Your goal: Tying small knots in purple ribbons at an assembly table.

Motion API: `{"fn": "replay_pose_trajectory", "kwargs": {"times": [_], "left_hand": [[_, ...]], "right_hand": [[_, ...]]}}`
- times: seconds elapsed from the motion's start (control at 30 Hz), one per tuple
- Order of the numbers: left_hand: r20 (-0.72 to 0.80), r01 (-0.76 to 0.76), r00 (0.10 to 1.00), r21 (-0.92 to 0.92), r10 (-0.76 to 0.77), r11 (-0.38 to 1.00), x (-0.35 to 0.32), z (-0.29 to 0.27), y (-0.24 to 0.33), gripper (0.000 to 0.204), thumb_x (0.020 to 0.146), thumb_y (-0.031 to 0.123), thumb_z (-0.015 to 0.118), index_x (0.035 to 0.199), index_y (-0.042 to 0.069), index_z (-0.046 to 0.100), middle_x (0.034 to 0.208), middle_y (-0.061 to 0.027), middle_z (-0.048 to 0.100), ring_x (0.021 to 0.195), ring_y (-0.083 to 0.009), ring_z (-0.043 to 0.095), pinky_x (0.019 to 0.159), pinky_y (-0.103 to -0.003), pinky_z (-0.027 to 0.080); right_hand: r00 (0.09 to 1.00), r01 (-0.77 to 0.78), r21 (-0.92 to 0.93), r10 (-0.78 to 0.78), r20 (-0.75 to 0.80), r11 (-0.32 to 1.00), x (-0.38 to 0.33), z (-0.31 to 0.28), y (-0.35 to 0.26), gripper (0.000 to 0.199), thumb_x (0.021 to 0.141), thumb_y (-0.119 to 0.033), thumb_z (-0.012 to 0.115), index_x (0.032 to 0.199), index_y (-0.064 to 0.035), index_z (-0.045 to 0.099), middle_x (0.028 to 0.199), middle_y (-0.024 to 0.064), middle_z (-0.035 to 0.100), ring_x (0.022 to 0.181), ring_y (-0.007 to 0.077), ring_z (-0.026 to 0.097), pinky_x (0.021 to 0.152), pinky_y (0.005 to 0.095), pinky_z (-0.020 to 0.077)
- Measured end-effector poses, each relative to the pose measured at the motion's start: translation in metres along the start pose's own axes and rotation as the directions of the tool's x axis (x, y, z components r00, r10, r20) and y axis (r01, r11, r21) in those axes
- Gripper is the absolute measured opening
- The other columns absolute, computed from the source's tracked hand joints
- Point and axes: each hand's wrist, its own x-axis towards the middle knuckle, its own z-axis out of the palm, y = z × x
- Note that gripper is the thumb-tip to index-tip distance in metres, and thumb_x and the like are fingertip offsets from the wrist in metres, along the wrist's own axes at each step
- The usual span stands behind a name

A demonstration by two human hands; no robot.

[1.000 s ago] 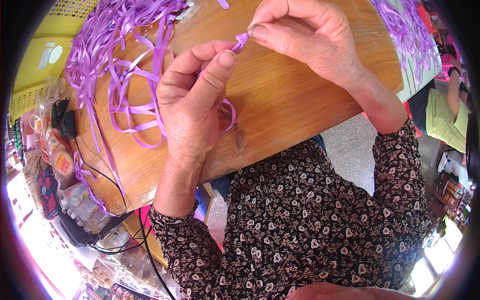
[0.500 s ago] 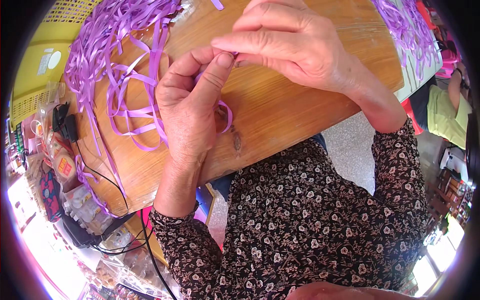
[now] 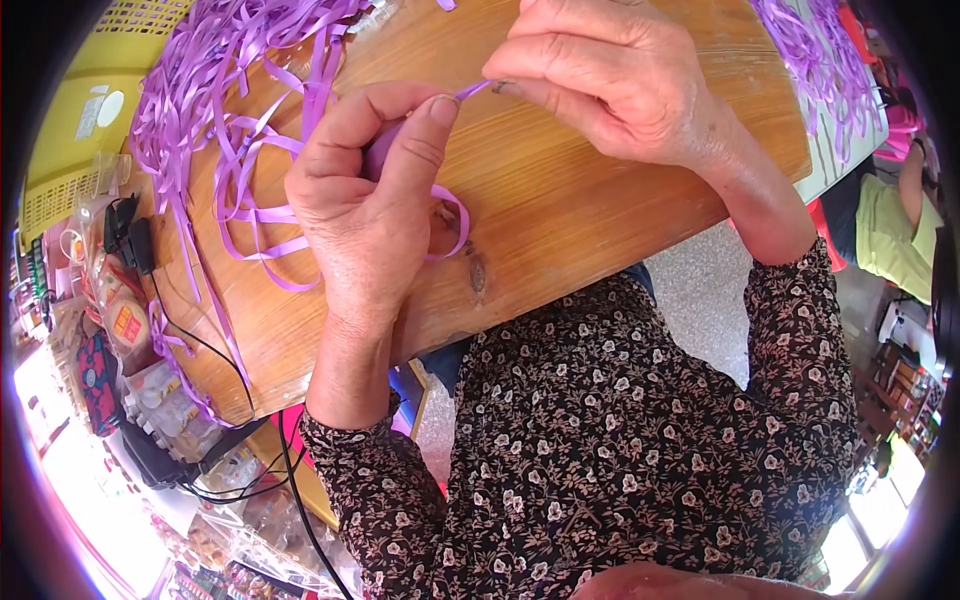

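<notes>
A purple ribbon stretches taut between my two hands, above the wooden table. My left hand pinches it between thumb and forefinger, and a loop of the ribbon hangs out below the palm. Thumb and fingertips of my right hand are pressed together on the other end; a small dark bit shows at those fingertips, too small to name. To the left of my left hand, a large tangled heap of purple ribbons covers the table, with loose loops trailing toward my wrist.
A yellow perforated basket stands at the far left. Along the table's left edge are plastic bags, a black adapter and cables. More purple ribbons hang over a white surface at the far right. Beyond it, a person in a yellow-green top is partly visible.
My hands have drawn apart, the left a little to the left and the right to the right. A short taut length of ribbon now shows between the fingertips.
</notes>
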Motion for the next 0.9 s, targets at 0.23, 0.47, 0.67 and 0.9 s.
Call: {"fn": "replay_pose_trajectory", "kwargs": {"times": [0.23, 0.47, 0.67, 0.9], "left_hand": [[0.108, -0.011, 0.994, -0.053, 0.016, 0.999, 0.003, -0.005, -0.005, 0.009, 0.084, 0.005, 0.068, 0.091, 0.001, 0.066, 0.071, 0.0067, 0.057, 0.061, 0.0014, 0.045, 0.052, -0.013, 0.032], [0.117, 0.044, 0.993, -0.195, -0.022, 0.98, 0.001, -0.012, -0.002, 0.009, 0.086, 0.007, 0.065, 0.093, 0.001, 0.066, 0.082, 0.0018, 0.064, 0.069, -0.0021, 0.049, 0.063, -0.016, 0.039], [0.005, -0.056, 0.998, -0.292, 0.06, 0.955, 0.008, -0.02, -0.003, 0.005, 0.085, 0.004, 0.064, 0.085, 0.001, 0.067, 0.079, -0.0006, 0.065, 0.065, -0.0024, 0.046, 0.059, -0.018, 0.033], [0.117, -0.003, 0.993, -0.238, 0.032, 0.971, 0.013, -0.022, 0.001, 0.008, 0.087, 0.008, 0.062, 0.088, 0.001, 0.066, 0.068, 0.0045, 0.057, 0.058, -0.0005, 0.038, 0.052, -0.017, 0.027]], "right_hand": [[0.809, -0.581, 0.204, 0.532, 0.249, 0.788, 0.037, -0.033, -0.028, 0.013, 0.074, -0.001, 0.067, 0.086, -0.0039, 0.065, 0.081, 0.0057, 0.059, 0.075, 0.0233, 0.056, 0.067, 0.0324, 0.0419], [0.599, -0.761, 0.393, 0.791, 0.12, 0.517, 0.041, -0.043, -0.019, 0.012, 0.077, 0.003, 0.066, 0.088, 0.0001, 0.066, 0.08, 0.0096, 0.063, 0.073, 0.021, 0.058, 0.065, 0.0286, 0.0447], [0.789, -0.613, 0.107, 0.598, 0.142, 0.783, 0.04, -0.045, -0.017, 0.01, 0.073, 0.004, 0.068, 0.082, -0.0012, 0.066, 0.075, 0.0079, 0.061, 0.07, 0.0223, 0.057, 0.064, 0.0308, 0.0439], [0.634, -0.77, 0.201, 0.762, 0.132, 0.606, 0.039, -0.041, -0.007, 0.011, 0.074, 0.003, 0.068, 0.084, -0.0014, 0.067, 0.079, 0.009, 0.062, 0.075, 0.0246, 0.06, 0.069, 0.0302, 0.0462]]}}
